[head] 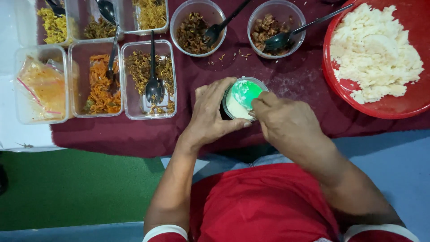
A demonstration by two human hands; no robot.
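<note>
A small round clear cup point(242, 97) with a green and white inside stands on the dark red cloth point(134, 134) in front of me. My left hand point(209, 111) wraps around the cup's left side and grips it. My right hand point(281, 117) rests at the cup's right rim, its fingertips pressing down inside the cup. Whether the right hand holds something small is hidden by the fingers.
A big red bowl point(405, 107) of white rice point(376, 54) sits at the right. Two round tubs point(197, 27) point(276, 29) with dark toppings and black spoons stand behind. Several rectangular clear boxes point(150, 80) of noodles and orange filling lie at the left.
</note>
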